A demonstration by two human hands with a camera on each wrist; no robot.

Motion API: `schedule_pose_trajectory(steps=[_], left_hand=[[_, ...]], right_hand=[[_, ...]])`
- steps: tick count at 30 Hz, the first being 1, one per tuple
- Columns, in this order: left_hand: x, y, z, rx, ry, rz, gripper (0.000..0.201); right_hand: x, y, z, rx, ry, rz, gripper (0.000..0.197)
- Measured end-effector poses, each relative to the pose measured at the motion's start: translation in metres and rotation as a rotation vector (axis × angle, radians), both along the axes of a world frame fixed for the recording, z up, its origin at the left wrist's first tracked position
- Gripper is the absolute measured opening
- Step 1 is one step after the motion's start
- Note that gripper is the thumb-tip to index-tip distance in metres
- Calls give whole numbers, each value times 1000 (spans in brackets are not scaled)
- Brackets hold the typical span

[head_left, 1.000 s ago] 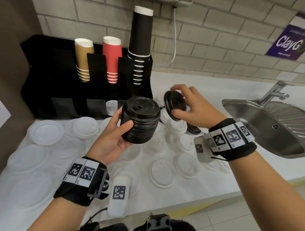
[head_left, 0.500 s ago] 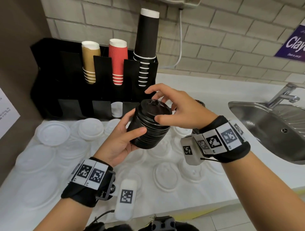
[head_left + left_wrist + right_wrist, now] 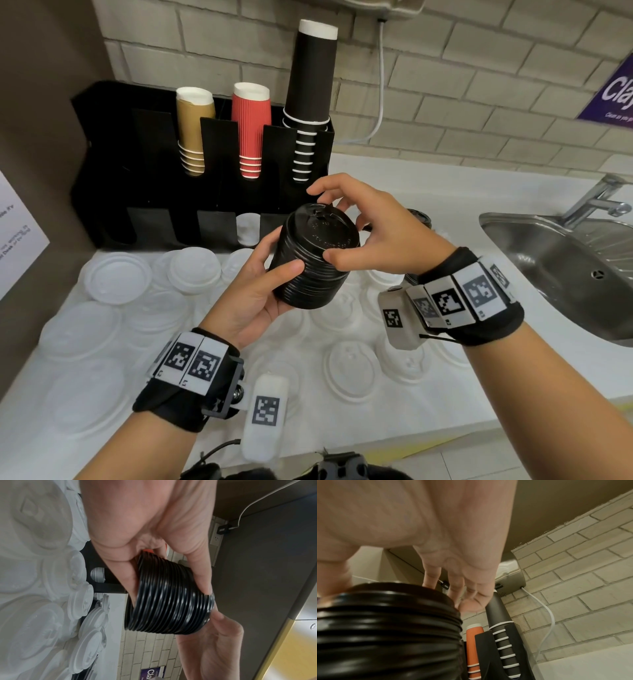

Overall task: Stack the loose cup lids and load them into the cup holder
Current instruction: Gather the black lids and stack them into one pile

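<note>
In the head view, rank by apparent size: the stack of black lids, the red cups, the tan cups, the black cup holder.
1. black cup holder
2. stack of black lids
3. red cups and tan cups: too alike to rank.

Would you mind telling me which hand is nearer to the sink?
Right. The right hand sits on the black lid stack beside the sink; the left hand grips the stack's far side.

Stack of black cup lids (image 3: 385,628) shown at lower left, touched at its top rim by the right hand (image 3: 436,534); red (image 3: 473,646) and black cup stacks (image 3: 503,635) seen in the holder (image 3: 486,655), lower centre.
</note>
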State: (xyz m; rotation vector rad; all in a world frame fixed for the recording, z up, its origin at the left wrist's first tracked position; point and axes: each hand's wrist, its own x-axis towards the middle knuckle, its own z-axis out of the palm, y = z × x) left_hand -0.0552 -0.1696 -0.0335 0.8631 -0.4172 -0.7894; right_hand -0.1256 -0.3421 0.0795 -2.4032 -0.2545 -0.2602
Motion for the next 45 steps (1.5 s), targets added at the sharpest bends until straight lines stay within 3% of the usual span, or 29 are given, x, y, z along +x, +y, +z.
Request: schedule_pose_trajectory(steps=[8, 10, 13, 15, 18, 21, 23, 26, 29, 33, 39, 45], left_hand=[[-1, 2, 3, 9, -7, -7, 94], [1, 4, 2, 7, 15, 20, 86], [5, 10, -1, -15, 23, 69, 61], [8, 14, -1, -24, 22, 98, 61], [15, 21, 1, -35, -1, 126, 59], [20, 27, 1, -33, -15, 149, 62], [22, 29, 0, -34, -21, 156, 63], [24, 29, 0, -24, -24, 168, 63], [26, 28, 0, -23, -28, 175, 63], [28, 28, 3, -21, -30, 180, 73], [33, 26, 4, -24, -27, 201, 77], [37, 28, 6, -27, -35, 207, 78]], right_hand=[[2, -5, 0, -2, 29, 6, 59], [5, -16, 1, 116, 17, -86, 47], [18, -49, -7, 235, 24, -405, 23], [27, -74, -19, 7, 258, -586, 28], [32, -96, -46, -360, 696, -632, 42], [31, -102, -71, -433, 827, -671, 56], [33, -102, -78, -457, 862, -640, 54], [41, -100, -73, -399, 881, -586, 42], [53, -100, -69, -392, 748, -611, 38], [66, -97, -76, -360, 677, -602, 52], [85, -101, -79, -397, 667, -607, 56], [109, -93, -95, -517, 777, -504, 72]])
